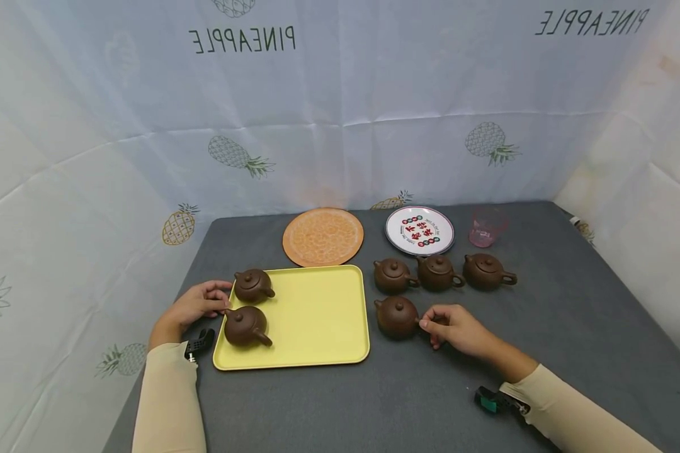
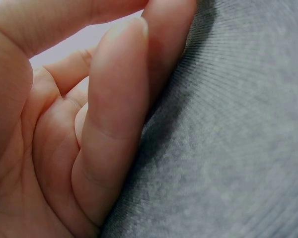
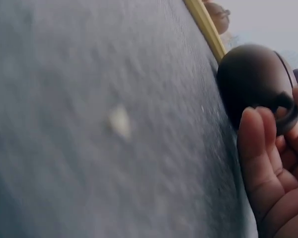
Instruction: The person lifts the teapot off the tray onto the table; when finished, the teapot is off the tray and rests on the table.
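A brown teapot [image 1: 397, 318] stands on the grey cloth just right of the yellow tray [image 1: 317, 314]. My right hand [image 1: 456, 328] pinches its handle, and the right wrist view shows the fingers [image 3: 256, 144] around the handle of the dark teapot [image 3: 256, 82]. On the tray's left side are two more brown teapots, one farther back [image 1: 252, 285] and one nearer [image 1: 246, 326], both with handles toward the lower right. My left hand [image 1: 201, 304] rests at the tray's left rim beside their spouts, its fingers [image 2: 114, 94] loosely bent over the cloth.
Behind the pinched teapot, three similar teapots stand in a row: a left one [image 1: 391, 277], a middle one [image 1: 437, 273] and a right one [image 1: 483, 272]. Farther back lie a round orange mat [image 1: 323, 237], a white patterned plate [image 1: 420, 230] and a pink clear cup [image 1: 483, 228].
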A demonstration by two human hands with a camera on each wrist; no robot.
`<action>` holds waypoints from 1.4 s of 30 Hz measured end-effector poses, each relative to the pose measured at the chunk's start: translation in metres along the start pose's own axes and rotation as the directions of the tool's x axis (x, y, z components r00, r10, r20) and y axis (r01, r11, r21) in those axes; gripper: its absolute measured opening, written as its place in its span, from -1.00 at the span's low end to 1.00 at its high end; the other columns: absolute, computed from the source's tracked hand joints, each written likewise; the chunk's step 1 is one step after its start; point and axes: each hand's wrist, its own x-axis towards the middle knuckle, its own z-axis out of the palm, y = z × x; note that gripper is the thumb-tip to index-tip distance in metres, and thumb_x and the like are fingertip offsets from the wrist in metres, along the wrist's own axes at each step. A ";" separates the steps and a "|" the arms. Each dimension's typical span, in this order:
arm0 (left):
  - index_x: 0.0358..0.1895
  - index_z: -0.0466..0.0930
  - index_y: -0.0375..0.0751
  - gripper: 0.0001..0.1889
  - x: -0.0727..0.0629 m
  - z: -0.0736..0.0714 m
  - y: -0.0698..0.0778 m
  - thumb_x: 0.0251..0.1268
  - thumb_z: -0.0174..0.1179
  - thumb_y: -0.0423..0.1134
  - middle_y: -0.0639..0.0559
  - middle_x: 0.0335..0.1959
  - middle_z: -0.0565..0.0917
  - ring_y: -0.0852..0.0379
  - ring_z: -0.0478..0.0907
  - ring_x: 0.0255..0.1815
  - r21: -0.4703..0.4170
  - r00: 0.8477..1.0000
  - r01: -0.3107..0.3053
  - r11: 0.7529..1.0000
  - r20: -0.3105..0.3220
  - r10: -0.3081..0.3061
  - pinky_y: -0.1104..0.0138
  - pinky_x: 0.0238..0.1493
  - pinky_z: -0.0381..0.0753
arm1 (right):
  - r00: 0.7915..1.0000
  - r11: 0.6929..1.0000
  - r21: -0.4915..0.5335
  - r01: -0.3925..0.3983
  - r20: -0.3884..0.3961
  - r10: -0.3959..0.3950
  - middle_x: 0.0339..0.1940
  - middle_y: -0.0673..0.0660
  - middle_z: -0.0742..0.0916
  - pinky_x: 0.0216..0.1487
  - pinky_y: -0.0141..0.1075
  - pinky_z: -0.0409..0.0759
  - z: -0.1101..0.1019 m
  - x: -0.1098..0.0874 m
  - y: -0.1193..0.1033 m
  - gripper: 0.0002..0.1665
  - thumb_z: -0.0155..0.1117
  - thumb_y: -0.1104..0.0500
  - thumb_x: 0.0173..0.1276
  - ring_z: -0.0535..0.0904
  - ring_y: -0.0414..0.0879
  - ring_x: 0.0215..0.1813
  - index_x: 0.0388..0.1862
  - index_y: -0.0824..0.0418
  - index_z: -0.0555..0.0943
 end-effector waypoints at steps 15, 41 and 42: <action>0.31 0.25 -0.52 -0.38 0.000 -0.001 0.001 0.28 0.29 -0.32 -0.04 -0.29 0.66 0.14 0.62 -0.33 0.010 1.000 0.015 1.000 -0.023 -0.014 0.30 -0.33 0.57 | 0.982 0.983 -0.015 0.184 -0.042 -0.184 -0.47 0.12 0.65 -0.38 -0.11 0.61 0.007 0.035 -0.062 -0.90 0.29 0.18 0.40 0.63 0.01 -0.44 -0.20 0.20 0.62; 0.31 0.31 -0.46 -0.38 -0.001 0.000 0.001 0.23 0.33 -0.32 -0.06 -0.20 0.65 0.19 0.60 -0.29 -0.007 0.999 0.013 1.000 -0.050 -0.014 0.30 -0.29 0.58 | 0.988 0.981 0.177 0.083 0.112 -0.104 -0.24 0.09 0.63 -0.29 -0.17 0.66 0.155 0.194 -0.103 -0.87 0.27 0.14 0.42 0.66 0.03 -0.35 -0.18 0.19 0.61; 0.31 0.31 -0.47 -0.37 -0.001 0.000 0.001 0.23 0.33 -0.32 -0.06 -0.20 0.66 0.19 0.60 -0.29 -0.005 0.999 0.013 1.000 -0.048 -0.013 0.30 -0.29 0.58 | 0.989 0.981 0.180 0.076 0.111 -0.097 -0.24 0.09 0.63 -0.30 -0.18 0.66 0.159 0.198 -0.102 -0.87 0.27 0.14 0.41 0.66 0.01 -0.36 -0.19 0.19 0.61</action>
